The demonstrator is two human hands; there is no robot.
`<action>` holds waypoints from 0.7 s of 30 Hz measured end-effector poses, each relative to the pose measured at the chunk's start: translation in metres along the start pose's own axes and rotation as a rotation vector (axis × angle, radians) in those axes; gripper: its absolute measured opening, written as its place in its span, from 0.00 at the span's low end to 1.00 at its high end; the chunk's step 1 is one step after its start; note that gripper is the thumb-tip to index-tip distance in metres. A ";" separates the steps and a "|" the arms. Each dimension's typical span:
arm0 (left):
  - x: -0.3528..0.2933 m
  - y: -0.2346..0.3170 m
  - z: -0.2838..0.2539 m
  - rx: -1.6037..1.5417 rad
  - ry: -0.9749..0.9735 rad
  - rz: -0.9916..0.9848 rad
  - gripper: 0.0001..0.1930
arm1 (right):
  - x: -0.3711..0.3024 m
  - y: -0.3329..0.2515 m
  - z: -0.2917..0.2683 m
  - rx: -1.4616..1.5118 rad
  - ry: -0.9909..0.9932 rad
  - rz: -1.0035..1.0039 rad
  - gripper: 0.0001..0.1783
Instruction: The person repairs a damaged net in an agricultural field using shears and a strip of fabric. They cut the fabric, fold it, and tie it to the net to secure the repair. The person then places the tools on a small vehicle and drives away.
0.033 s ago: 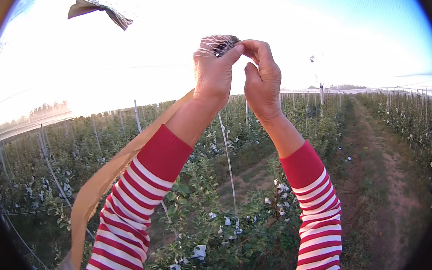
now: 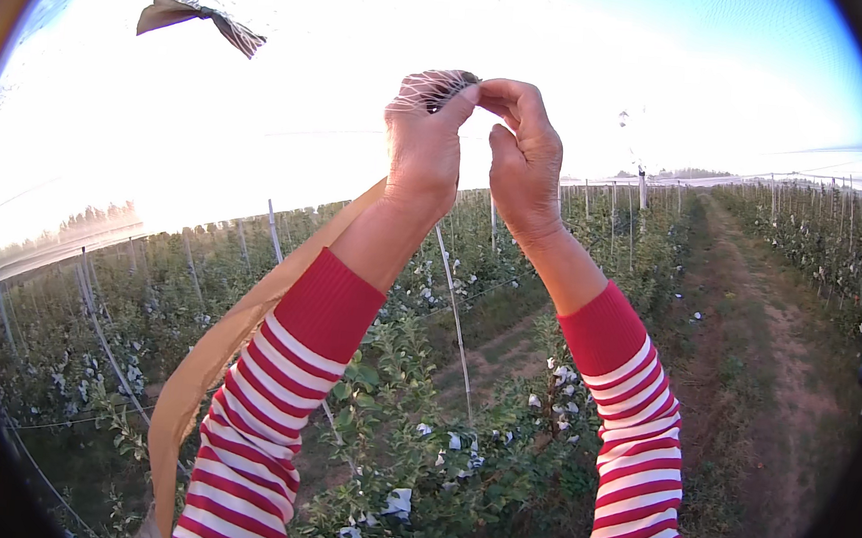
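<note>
Both my arms reach up at the middle of the head view. My left hand (image 2: 424, 149) is closed round a gathered bunch of white netting (image 2: 419, 88), whose strands cross over its fingers. Something dark shows within the bunch, too small to tell. My right hand (image 2: 528, 161) bends its fingertips against the left thumb tip at the bunch; what they pinch is hidden. A long tan cloth strip (image 2: 210, 354) hangs from behind my left wrist down along the forearm; its upper end is out of sight. Up left, a brownish cloth strip (image 2: 204, 15) is knotted like a bow round the netting.
Below stand rows of leafy orchard trees (image 2: 371, 405) with whitish bags (image 2: 398, 502) among the leaves. Thin posts (image 2: 455, 321) and wires rise between them. On the right a dirt track (image 2: 747, 321) runs into the distance. Fine netting spreads overhead against bright sky.
The lower part of the tan cloth strip has swung slightly to the right. My hands stay in nearly the same place.
</note>
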State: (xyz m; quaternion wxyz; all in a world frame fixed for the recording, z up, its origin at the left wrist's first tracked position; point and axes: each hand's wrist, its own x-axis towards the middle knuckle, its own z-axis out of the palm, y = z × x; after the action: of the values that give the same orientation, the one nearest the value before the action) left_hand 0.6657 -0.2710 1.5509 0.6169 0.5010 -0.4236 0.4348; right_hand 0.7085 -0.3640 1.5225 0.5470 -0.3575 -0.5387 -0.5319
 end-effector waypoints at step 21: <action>0.008 -0.001 0.000 -0.253 -0.004 -0.118 0.05 | 0.034 -0.005 -0.015 -0.143 -0.072 0.141 0.07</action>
State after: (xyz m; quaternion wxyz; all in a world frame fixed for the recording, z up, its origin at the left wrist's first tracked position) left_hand 0.6691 -0.2702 1.5583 0.6989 0.4439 -0.4461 0.3399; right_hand 0.7014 -0.3864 1.5520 0.5364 -0.4514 -0.4923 -0.5159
